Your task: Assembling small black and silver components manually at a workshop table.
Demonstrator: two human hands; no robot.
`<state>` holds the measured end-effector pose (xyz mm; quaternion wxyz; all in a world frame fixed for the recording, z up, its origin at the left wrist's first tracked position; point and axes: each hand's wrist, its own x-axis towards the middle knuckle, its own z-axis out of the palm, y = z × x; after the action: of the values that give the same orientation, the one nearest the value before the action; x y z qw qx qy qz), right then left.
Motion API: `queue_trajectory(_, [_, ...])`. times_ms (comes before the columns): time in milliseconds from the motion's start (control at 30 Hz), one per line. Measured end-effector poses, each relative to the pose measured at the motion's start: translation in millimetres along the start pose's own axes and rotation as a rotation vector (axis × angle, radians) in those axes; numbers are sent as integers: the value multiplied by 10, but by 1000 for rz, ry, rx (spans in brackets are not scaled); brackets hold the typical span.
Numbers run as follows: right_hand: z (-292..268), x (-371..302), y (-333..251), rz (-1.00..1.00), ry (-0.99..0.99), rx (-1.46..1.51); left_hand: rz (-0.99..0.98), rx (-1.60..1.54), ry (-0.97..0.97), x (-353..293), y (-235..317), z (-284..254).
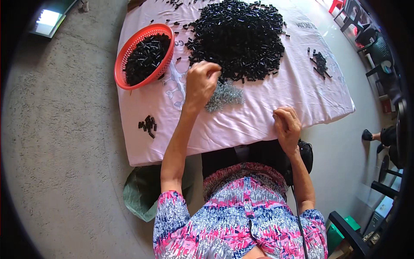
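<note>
My left hand (201,84) is over the table, between the large heap of small black tube-shaped pieces (241,39) and a smaller pile of fine silvery wire-like pieces (225,96). Its fingers are curled in toward the thumb at the heap's near edge; whatever they pinch is too small or hidden to name. Close to the table's front edge, my right hand (287,126) has its thumb and fingertips pressed together. Anything between those fingertips cannot be made out.
A red plastic basket (120,64) of black pieces stands at the table's left. Small groups of black pieces lie at front left (148,125) and far right (320,64). A green sack (140,196) is below the table. Another person's foot (367,135) shows at right.
</note>
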<state>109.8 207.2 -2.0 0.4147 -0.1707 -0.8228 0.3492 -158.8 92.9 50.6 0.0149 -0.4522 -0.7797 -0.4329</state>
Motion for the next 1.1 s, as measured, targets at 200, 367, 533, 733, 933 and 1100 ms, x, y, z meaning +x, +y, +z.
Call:
queue_trajectory(200, [5,4,1,-49,14,-19,48,-9,-71,424,-57,259])
queue_trajectory(367, [-5,19,-14,-64,19,-31,-33,-1,12,625,-136,243])
queue_trajectory(533, [-18,24,-15,-75,11,-28,-57,-32,95,881,-301,327])
queue_trajectory(733, [-38,28,-32,-82,-14,-48,14,107,135,1111,-199,554])
queue_trajectory(933, [-16,8,-26,-96,-17,-61,-88,394,74,1208,-58,708])
queue_trajectory(1100, [1,4,-44,-84,-22,-58,-69,400,101,1175,-53,718])
